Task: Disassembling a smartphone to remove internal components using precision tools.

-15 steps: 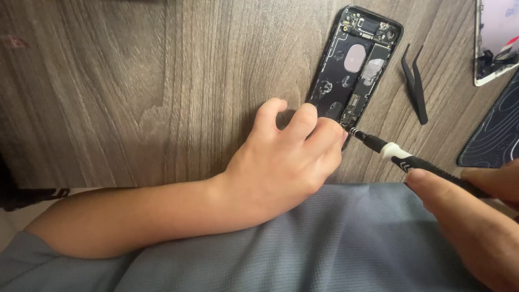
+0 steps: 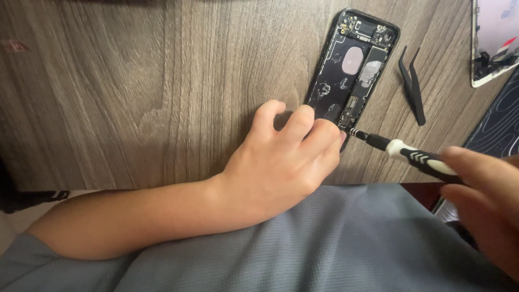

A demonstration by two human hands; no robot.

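Observation:
An opened black phone housing (image 2: 351,67) lies face down on the wooden table (image 2: 135,86), its inner parts showing. My left hand (image 2: 281,165) rests on the table with its fingertips pressing the phone's near end. My right hand (image 2: 484,203) grips a black and white precision screwdriver (image 2: 411,154). The metal tip of that tool touches the phone's bottom edge, right beside my left fingertips.
Black tweezers (image 2: 413,86) lie on the table to the right of the phone. A removed phone screen (image 2: 494,43) sits at the upper right corner. A dark patterned mat (image 2: 497,130) lies at the right edge. Grey fabric (image 2: 324,249) covers the foreground.
The screwdriver tip has come a little closer to the phone's bottom edge. My left hand keeps its hold on the phone.

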